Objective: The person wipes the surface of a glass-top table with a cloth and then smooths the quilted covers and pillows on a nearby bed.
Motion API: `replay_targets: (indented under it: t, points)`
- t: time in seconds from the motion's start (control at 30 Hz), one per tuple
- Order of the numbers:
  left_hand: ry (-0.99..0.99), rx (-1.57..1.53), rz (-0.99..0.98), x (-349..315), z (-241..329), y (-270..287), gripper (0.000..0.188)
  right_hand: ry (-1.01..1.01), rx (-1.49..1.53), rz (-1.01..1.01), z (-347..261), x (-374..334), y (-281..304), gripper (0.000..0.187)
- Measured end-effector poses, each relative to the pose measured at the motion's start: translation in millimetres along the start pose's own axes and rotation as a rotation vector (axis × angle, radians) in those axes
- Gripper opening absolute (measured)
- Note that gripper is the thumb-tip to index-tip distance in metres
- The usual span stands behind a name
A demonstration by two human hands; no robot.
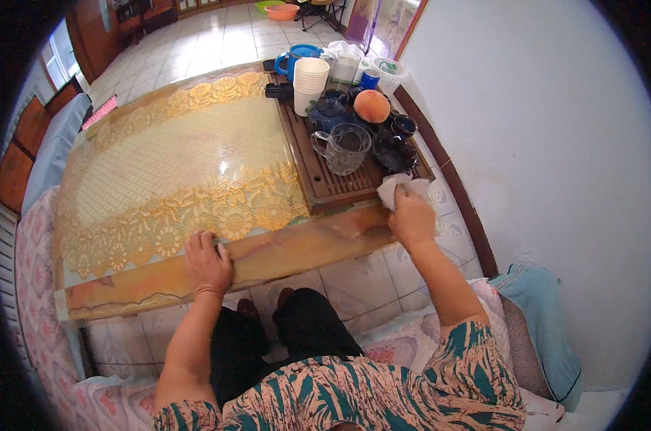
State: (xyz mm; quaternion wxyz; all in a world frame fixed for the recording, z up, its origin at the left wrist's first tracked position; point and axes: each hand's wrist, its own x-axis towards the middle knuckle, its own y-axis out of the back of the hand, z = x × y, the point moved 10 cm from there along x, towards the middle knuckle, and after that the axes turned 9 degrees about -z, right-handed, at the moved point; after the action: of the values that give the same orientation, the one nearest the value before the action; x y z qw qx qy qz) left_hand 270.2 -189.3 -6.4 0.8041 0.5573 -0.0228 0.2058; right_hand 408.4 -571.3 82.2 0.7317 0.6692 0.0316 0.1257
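Note:
My right hand (413,221) is closed on a crumpled white cloth or tissue (390,192). It presses this against the near right corner of a brown slatted tea tray (294,144). My left hand (209,262) lies on the stone-like front edge of the table (304,253), fingers loosely bent and apart, holding nothing. On the tray, close to the cloth, stand a clear glass mug (351,147) and dark glossy teaware (395,152). A dark blue teapot (328,113) sits behind the mug, with a peach-coloured round fruit (372,107) beside it.
Stacked white paper cups (310,80), a blue mug (290,63) and a white tub (389,70) crowd the tray's far end. A gold lace cloth (189,165) covers the tabletop. A wall (541,144) rises at the right. A blue-green towel (541,323) drapes the seat.

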Motion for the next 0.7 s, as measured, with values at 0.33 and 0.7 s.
replay_targets:
  t: [0.33, 0.7]
  points:
    - [0.034, -0.05, -0.037, -1.2, 0.5, 4.6, 0.027, -0.059, 0.185, -0.061, -30.5, 4.9, 2.9, 0.052]
    - [-0.005, -0.036, 0.001, -1.1, 6.1, 5.6, 0.027, 0.11, 0.292, -0.178, -110.1, 5.9, -3.1, 0.032]
